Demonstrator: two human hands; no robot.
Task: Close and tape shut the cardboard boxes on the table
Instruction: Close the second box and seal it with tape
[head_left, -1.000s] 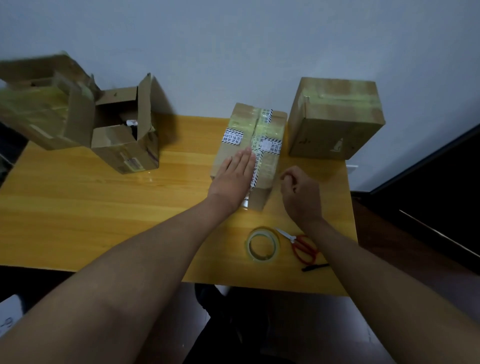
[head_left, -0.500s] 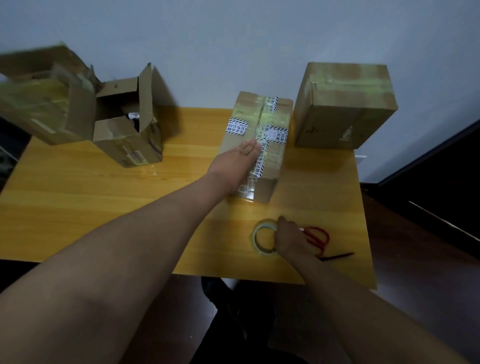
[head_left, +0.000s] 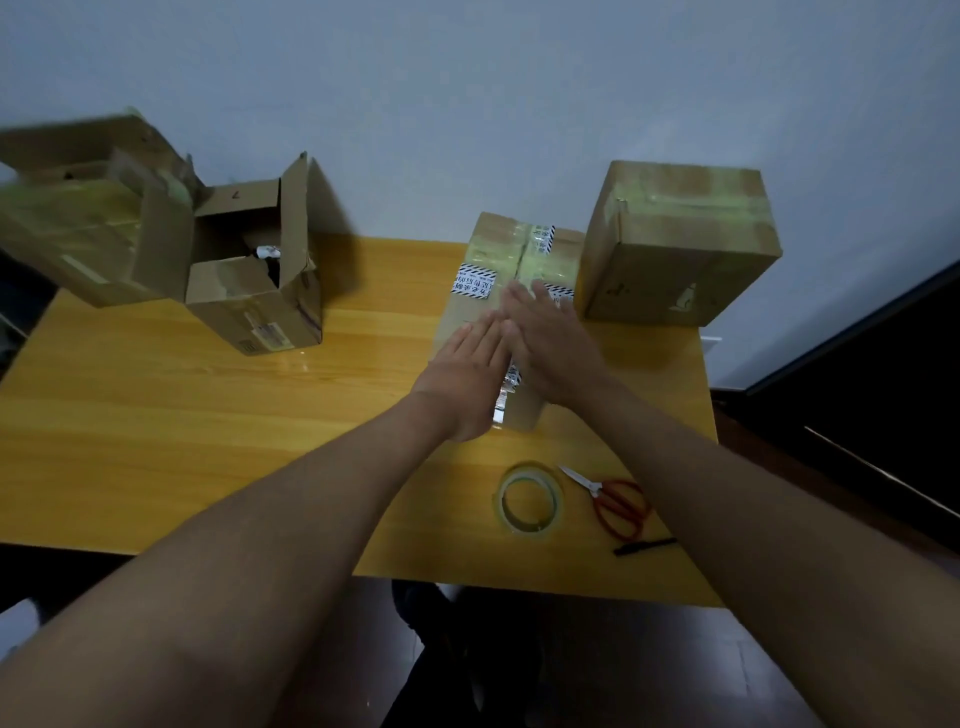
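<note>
Single head view, looking forward and steeply down from above the near edge of the table (head_left: 156, 441); wall behind, arms close.

Taped box (head_left: 519, 260) at the tabletop's far edge; sealed box (head_left: 680, 244) at far-right corner — open box (head_left: 260, 280) far-left, flaps up.

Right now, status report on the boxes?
Left hand and right hand flat on taped middle box. Left box open. Tape roll idle on table.
</note>
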